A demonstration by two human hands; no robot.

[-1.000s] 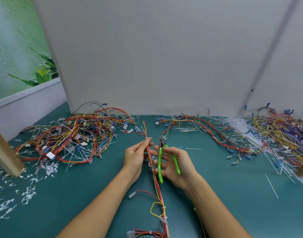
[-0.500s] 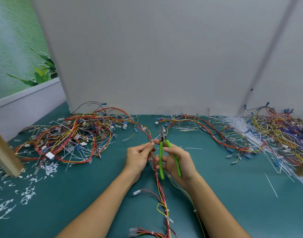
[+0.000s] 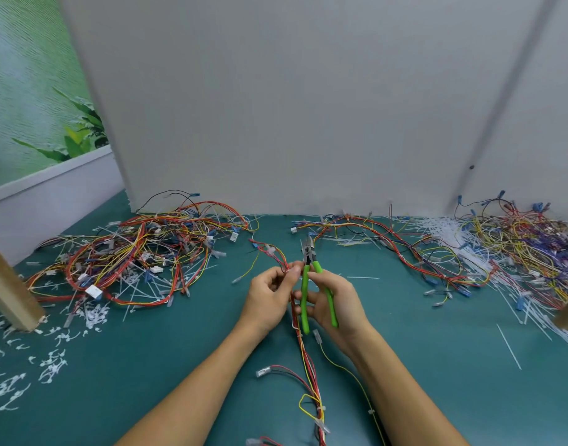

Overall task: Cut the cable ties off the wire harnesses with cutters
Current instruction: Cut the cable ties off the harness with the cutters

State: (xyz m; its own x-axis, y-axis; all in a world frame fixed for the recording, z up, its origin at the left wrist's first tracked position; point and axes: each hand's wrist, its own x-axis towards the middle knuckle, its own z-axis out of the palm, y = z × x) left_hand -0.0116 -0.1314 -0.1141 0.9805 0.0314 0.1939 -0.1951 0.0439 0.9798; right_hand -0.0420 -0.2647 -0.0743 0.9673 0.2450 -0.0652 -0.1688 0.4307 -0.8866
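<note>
A red and yellow wire harness runs from the table's near edge up between my hands. My left hand pinches its bundle between thumb and fingers at the top. My right hand grips green-handled cutters, whose jaws point away from me just right of the pinched spot. White cable ties still wrap the harness lower down, one tie near the yellow loop. The harness's far end curls off to the left beyond my fingers.
A big tangle of harnesses lies at the left, another harness at the back right, and a mixed heap with white ties at far right. Cut tie scraps litter the left. A wooden post stands at the left edge.
Both hands have moved away from me along the harness, and the harness has slid toward me. The cutters' jaws now stand beside my left fingertips.
</note>
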